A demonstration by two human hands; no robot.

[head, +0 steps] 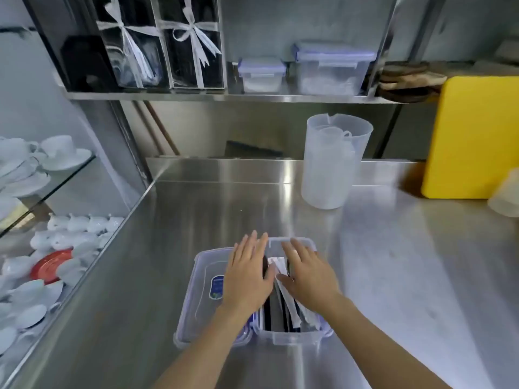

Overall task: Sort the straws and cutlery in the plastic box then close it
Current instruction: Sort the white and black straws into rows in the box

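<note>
A clear plastic box (pixel 292 336) stands open on the steel counter near the front edge. Inside lie paper-wrapped straws (pixel 280 269) and dark cutlery (pixel 266 313), lengthwise. Its clear lid (pixel 200 293), with a blue label, lies flat on the counter just left of the box. My left hand (pixel 247 273) hovers flat over the box's left side and the lid's edge, fingers spread. My right hand (pixel 307 276) rests flat over the box's contents, fingers apart, thumb touching a white straw wrapper. Neither hand visibly grips anything.
A translucent jug (pixel 331 161) stands behind the box. A yellow cutting board (pixel 474 136) leans at the right. Lidded containers (pixel 331 68) and ribboned boxes (pixel 160 40) sit on the shelf above. White cups and saucers (pixel 42 248) fill glass shelves to the left.
</note>
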